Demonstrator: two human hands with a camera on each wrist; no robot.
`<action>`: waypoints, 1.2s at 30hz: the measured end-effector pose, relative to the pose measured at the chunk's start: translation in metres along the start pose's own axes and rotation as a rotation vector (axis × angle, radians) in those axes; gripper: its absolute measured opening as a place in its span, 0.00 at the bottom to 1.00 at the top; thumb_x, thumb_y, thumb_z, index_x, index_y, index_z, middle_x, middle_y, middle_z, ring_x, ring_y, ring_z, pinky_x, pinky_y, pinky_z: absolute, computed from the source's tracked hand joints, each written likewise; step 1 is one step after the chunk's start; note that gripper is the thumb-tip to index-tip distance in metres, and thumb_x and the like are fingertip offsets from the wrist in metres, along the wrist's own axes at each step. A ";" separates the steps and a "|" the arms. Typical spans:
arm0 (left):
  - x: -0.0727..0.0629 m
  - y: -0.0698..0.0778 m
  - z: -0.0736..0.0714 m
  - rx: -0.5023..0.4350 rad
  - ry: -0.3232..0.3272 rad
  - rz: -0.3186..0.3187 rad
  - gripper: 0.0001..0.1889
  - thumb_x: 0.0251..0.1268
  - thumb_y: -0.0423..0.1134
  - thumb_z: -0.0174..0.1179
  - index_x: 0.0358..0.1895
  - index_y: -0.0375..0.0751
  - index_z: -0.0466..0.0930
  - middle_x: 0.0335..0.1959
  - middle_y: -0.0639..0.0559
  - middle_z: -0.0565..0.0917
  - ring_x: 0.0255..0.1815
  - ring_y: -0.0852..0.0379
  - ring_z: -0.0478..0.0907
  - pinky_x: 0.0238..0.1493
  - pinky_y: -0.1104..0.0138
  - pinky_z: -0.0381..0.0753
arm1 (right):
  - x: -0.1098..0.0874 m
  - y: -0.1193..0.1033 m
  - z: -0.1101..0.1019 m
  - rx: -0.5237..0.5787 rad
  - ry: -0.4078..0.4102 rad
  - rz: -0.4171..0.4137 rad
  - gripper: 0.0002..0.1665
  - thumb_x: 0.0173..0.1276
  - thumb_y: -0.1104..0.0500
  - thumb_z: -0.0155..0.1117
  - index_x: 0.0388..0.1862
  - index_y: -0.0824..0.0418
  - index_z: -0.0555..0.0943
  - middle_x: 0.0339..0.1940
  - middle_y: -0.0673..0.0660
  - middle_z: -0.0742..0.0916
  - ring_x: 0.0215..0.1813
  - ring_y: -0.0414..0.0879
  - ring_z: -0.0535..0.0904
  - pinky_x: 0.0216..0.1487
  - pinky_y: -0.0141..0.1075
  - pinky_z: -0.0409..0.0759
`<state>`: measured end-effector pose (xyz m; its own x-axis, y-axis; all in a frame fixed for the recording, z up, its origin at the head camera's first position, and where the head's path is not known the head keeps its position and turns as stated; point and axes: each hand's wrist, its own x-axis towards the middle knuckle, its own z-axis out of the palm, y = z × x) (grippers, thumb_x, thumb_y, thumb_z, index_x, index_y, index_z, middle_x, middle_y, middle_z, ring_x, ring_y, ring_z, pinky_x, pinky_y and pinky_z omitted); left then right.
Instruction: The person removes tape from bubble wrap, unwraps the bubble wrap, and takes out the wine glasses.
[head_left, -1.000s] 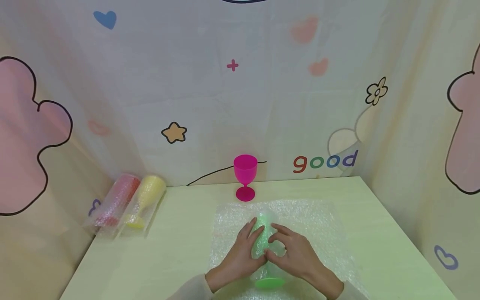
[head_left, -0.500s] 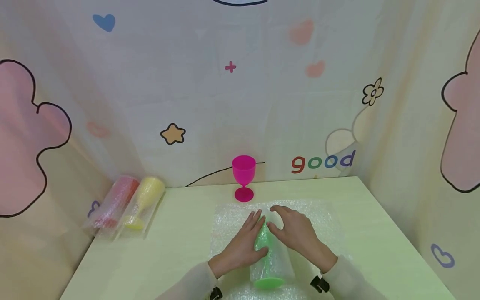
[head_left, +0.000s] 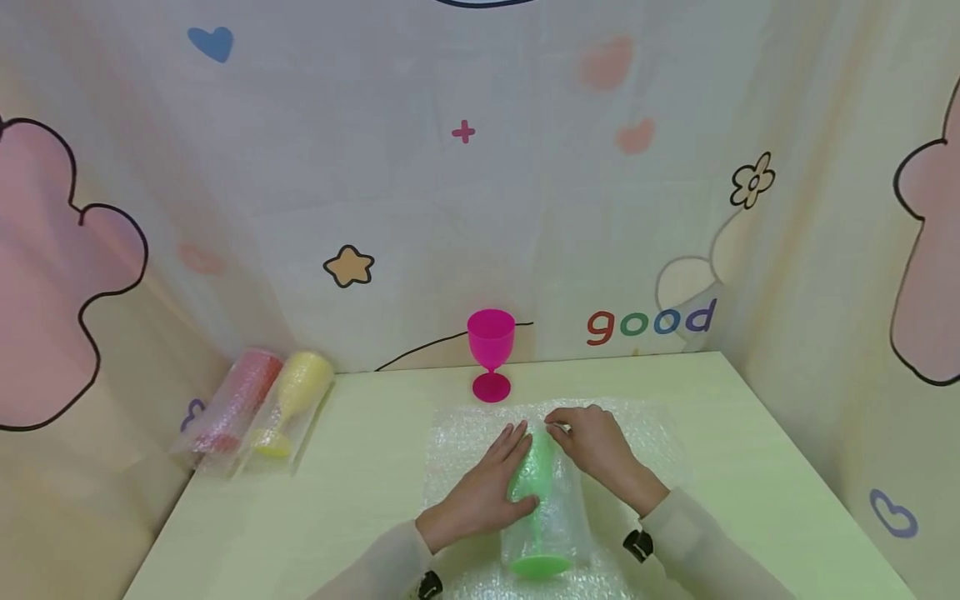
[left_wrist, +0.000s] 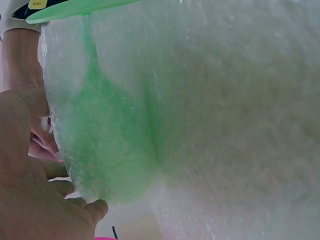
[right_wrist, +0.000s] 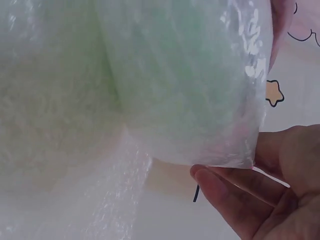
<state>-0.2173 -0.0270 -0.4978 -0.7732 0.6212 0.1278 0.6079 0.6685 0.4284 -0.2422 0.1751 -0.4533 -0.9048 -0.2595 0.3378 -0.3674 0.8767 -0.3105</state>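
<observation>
Green goblet, bowl inside bubble wrap.

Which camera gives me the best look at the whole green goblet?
The head view: it shows the green goblet from bowl to foot, though the left hand covers one side. The left wrist view is closer but crops part of the foot. The right wrist view shows only a hazy green bowl through the bubble wrap.

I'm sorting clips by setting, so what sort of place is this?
Possibly an indoor booth set up for tabletop wrapping work: a cartoon-print curtain hangs behind and beside the pale table, bubble wrap lies under and over the green goblet, and a wrapped yellow goblet lies to the left.
</observation>
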 end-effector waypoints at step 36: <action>0.014 0.014 -0.003 0.289 -0.047 0.142 0.34 0.78 0.58 0.38 0.79 0.43 0.51 0.82 0.49 0.46 0.83 0.50 0.39 0.80 0.51 0.49 | 0.029 0.028 0.000 -0.087 -0.212 -0.199 0.11 0.64 0.61 0.68 0.46 0.59 0.87 0.41 0.54 0.91 0.41 0.49 0.87 0.43 0.45 0.86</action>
<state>-0.2198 -0.0104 -0.4871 -0.6720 0.7302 0.1234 0.7403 0.6581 0.1372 -0.2786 0.1917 -0.4520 -0.8449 -0.5007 0.1881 -0.5306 0.8291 -0.1763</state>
